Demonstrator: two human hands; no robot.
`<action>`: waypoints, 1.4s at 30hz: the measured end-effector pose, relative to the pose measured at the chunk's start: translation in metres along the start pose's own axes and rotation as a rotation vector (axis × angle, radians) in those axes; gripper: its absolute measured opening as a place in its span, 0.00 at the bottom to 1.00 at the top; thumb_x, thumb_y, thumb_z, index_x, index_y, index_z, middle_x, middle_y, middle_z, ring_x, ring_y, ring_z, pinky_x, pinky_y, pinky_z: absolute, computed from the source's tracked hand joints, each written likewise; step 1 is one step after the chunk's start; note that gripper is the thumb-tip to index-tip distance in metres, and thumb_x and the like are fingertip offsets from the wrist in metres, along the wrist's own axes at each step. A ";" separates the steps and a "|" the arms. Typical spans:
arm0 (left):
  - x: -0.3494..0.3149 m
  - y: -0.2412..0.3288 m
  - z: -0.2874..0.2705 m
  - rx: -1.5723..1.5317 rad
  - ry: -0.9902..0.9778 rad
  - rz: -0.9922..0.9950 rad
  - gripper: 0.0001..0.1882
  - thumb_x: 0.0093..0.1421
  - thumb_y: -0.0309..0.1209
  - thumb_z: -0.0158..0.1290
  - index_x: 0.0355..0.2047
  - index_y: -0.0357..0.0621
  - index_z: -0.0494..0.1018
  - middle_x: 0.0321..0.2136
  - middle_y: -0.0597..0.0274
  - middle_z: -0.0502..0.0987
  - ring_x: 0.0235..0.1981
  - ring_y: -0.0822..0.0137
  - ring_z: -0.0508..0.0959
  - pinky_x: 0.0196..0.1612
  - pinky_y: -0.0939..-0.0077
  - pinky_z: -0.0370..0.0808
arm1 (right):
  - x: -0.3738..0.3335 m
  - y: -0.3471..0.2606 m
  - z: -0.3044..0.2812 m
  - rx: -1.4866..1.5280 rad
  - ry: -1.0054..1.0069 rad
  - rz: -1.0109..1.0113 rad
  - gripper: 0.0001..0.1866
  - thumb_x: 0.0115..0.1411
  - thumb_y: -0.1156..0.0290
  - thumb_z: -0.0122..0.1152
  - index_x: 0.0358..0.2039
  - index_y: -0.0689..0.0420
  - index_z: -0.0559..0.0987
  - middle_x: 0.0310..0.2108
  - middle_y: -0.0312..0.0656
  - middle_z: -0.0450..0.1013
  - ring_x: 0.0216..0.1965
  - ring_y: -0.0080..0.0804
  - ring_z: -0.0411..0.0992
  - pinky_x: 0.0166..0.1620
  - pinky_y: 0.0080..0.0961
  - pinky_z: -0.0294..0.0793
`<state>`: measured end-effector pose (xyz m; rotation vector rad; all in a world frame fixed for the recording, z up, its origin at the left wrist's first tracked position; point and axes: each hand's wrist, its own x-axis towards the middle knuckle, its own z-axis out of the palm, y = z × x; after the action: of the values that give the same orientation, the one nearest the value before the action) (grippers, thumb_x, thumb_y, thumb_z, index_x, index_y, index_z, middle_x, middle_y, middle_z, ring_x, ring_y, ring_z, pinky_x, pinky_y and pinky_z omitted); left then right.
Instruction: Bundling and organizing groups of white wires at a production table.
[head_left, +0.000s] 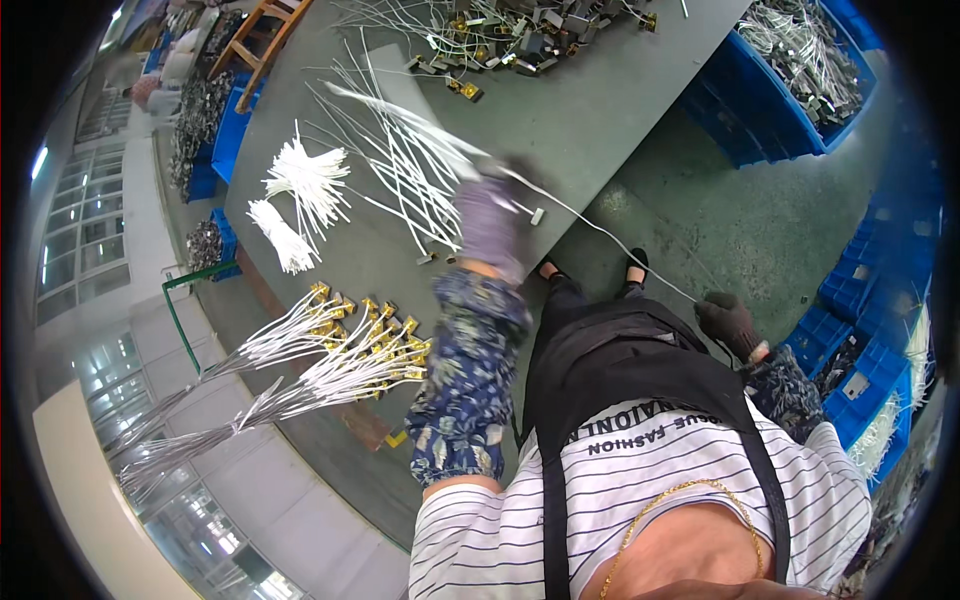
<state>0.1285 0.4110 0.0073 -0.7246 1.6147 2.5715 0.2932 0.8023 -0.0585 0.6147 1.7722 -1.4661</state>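
Note:
My right hand (728,322), in a dark knitted glove, is closed at my right side, where one end of a long white wire (610,236) reaches it. That wire sags across the gap in front of me, back toward the table. Over the near part of the table is my left hand (490,222), gloved in greyish purple. Motion smears its fingers, so their grip is hidden. Beside it lies a loose spread of white wires (400,165). A small white connector (537,215) shows just right of the left hand, near the table edge.
On the grey table (620,90) lie bundled white wires (305,185) and a heap of dark and yellow wired parts (520,40). Wire bundles with yellow-black ends (340,370) hang at left. Blue crates (760,100) stand right; my feet are on green floor.

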 end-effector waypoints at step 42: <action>0.014 -0.018 -0.001 -0.183 0.087 -0.038 0.18 0.61 0.42 0.53 0.35 0.37 0.73 0.29 0.62 0.74 0.24 0.71 0.68 0.27 0.75 0.67 | 0.059 -0.033 0.029 -1.238 -0.198 -0.914 0.09 0.56 0.66 0.55 0.30 0.58 0.78 0.21 0.45 0.70 0.21 0.35 0.67 0.27 0.32 0.68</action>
<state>0.1208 0.4156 -0.0139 -0.8817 1.3832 2.7222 0.2392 0.7616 -0.0868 -1.0282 2.4235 -0.5428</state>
